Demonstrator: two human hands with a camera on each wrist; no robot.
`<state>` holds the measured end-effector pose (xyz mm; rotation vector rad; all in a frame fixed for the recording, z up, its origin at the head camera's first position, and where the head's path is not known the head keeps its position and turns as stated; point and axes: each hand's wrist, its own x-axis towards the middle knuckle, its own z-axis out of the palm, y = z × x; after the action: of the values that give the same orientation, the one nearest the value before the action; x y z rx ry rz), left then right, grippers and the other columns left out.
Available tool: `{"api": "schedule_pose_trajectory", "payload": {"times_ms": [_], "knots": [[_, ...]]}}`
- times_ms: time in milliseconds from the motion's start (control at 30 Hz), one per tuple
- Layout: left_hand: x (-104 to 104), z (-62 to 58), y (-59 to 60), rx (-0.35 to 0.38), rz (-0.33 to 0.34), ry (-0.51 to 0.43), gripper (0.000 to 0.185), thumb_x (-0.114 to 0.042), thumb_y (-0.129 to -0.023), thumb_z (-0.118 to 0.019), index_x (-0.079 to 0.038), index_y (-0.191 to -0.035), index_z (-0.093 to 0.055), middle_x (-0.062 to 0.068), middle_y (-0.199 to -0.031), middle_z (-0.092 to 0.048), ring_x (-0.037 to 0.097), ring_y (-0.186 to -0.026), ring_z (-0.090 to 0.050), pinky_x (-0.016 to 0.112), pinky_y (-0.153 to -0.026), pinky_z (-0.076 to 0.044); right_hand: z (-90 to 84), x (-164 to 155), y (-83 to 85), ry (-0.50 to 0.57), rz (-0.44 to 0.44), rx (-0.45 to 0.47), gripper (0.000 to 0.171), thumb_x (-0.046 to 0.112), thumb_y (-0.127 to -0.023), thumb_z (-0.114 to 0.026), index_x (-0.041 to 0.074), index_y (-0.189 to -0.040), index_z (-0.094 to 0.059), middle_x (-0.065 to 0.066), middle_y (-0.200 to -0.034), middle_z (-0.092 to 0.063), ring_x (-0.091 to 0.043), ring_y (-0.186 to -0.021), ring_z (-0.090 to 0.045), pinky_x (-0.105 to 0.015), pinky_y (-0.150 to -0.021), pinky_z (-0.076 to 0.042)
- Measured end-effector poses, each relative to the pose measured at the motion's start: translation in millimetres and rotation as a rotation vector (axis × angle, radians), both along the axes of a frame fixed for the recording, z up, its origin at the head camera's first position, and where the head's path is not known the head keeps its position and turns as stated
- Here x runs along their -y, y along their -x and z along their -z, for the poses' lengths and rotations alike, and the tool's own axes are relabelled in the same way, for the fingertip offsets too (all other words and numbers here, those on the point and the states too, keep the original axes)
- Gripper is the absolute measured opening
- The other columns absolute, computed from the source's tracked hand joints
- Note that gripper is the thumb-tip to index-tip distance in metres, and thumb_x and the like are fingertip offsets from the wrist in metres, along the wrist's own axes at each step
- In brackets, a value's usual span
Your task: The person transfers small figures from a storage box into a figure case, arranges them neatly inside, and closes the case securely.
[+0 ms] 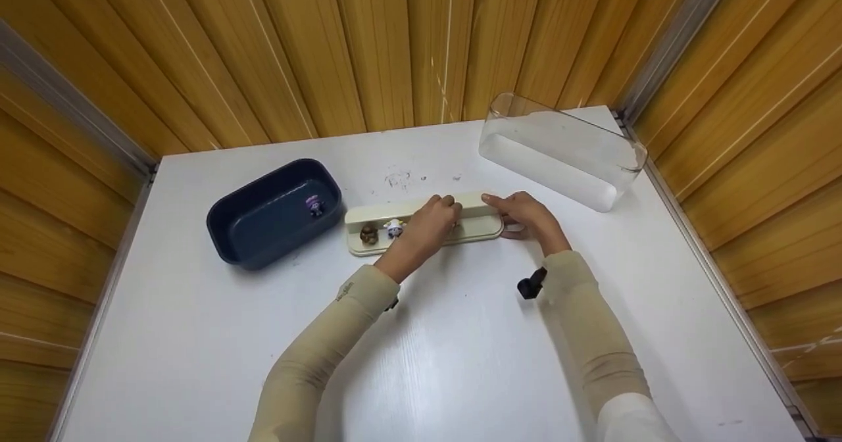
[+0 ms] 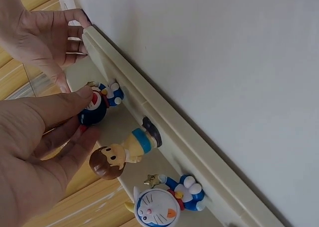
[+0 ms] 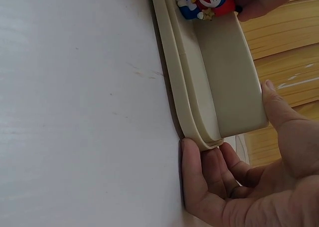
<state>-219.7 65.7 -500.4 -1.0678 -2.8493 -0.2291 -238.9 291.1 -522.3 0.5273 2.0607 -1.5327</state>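
A long cream display base [image 1: 483,228] with a raised back wall lies mid-table. My left hand [image 1: 431,225] is over its middle, pinching a blue cat figurine [image 2: 115,95] between thumb and fingers, its feet at the base's floor. Beside it in the left wrist view stand a brown-haired boy figurine [image 2: 110,162] and a white-faced cat figurine [image 2: 157,207]. The head view shows a brown figurine [image 1: 368,235] at the base's left end. At the right end, my right hand [image 1: 526,215] grips the base, thumb [image 3: 279,105] against the back wall and fingers curled round the rounded end.
Left of the base sits a navy bin [image 1: 227,248] containing a small purple-topped figurine [image 1: 315,206]. A clear plastic cover [image 1: 559,146] lies at the table's back right. Wood-patterned panels [image 1: 375,47] stand around the white table [image 1: 421,363].
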Motion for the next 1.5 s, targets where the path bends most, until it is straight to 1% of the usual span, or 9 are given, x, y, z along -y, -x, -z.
{"api": "schedule_pose_trajectory", "payload": {"times_ms": [133,233,367,467,700,967,1233,1500], "knots": [[0.0,-0.8,-0.1,0.024,-0.011,-0.006,0.015,-0.003,-0.094,-0.069,-0.004,-0.108,-0.073,0.008,-0.106,-0.069,0.023,-0.095,-0.065,0.033,-0.080,-0.058,-1.0,0.8,-0.2,0.008,-0.006,0.006,0.075,0.056,-0.091,-0.070,0.000,-0.133,-0.042,-0.011,-0.119,-0.060,-0.019,-0.100,-0.065,-0.036,-0.088,-0.058],[-0.4,-1.3,1.5,0.021,-0.023,-0.014,0.014,-0.003,-0.093,-0.070,-0.004,-0.106,-0.073,0.008,-0.104,-0.069,0.023,-0.094,-0.065,0.033,-0.080,-0.058,-3.3,1.3,0.4,0.008,0.000,0.000,0.077,0.057,-0.090,-0.070,0.000,-0.134,-0.041,-0.012,-0.120,-0.059,-0.020,-0.100,-0.065,-0.037,-0.089,-0.058],[-1.4,-1.6,4.3,-0.002,-0.033,-0.025,0.012,-0.002,-0.093,-0.070,-0.005,-0.104,-0.074,0.008,-0.102,-0.070,0.023,-0.091,-0.066,0.032,-0.079,-0.057,-4.7,1.1,1.5,0.014,0.021,-0.007,0.075,0.056,-0.090,-0.071,0.001,-0.131,-0.041,-0.011,-0.117,-0.058,-0.020,-0.098,-0.064,-0.037,-0.088,-0.059],[-2.2,-0.8,5.3,-0.006,-0.022,-0.030,0.012,-0.002,-0.093,-0.069,-0.005,-0.104,-0.074,0.008,-0.101,-0.070,0.023,-0.090,-0.066,0.033,-0.078,-0.057,-3.7,0.1,0.9,0.023,0.032,-0.005,0.073,0.055,-0.090,-0.071,0.002,-0.130,-0.040,-0.011,-0.116,-0.057,-0.019,-0.098,-0.064,-0.037,-0.088,-0.059],[-2.0,2.2,2.9,0.024,-0.010,-0.021,0.017,-0.003,-0.093,-0.071,-0.004,-0.110,-0.073,0.010,-0.105,-0.069,0.024,-0.093,-0.066,0.033,-0.080,-0.058,0.6,-1.0,-2.9,0.019,0.022,-0.005,0.073,0.056,-0.090,-0.071,0.002,-0.129,-0.041,-0.011,-0.119,-0.058,-0.020,-0.101,-0.063,-0.036,-0.087,-0.059],[-2.3,1.0,1.1,0.026,-0.003,-0.030,0.019,-0.002,-0.093,-0.070,-0.004,-0.113,-0.072,0.010,-0.107,-0.069,0.025,-0.095,-0.065,0.034,-0.080,-0.058,-2.0,0.8,-3.5,0.016,0.017,-0.012,0.072,0.056,-0.089,-0.071,0.002,-0.128,-0.042,-0.011,-0.117,-0.056,-0.021,-0.102,-0.063,-0.037,-0.089,-0.058],[-1.2,2.1,0.9,0.012,0.007,-0.046,0.017,0.000,-0.093,-0.069,-0.004,-0.110,-0.070,0.010,-0.103,-0.069,0.025,-0.092,-0.065,0.035,-0.075,-0.059,-3.4,0.4,-4.8,0.012,0.011,0.002,0.074,0.056,-0.091,-0.070,0.001,-0.132,-0.042,-0.012,-0.122,-0.058,-0.021,-0.103,-0.064,-0.037,-0.090,-0.058],[-0.6,2.9,1.2,0.017,0.015,-0.054,0.021,0.000,-0.093,-0.068,-0.005,-0.114,-0.068,0.011,-0.106,-0.069,0.026,-0.094,-0.066,0.036,-0.076,-0.059,-3.0,1.6,-5.1,0.008,0.023,0.002,0.078,0.056,-0.090,-0.070,0.000,-0.136,-0.039,-0.012,-0.120,-0.057,-0.020,-0.101,-0.064,-0.038,-0.088,-0.059]]}}
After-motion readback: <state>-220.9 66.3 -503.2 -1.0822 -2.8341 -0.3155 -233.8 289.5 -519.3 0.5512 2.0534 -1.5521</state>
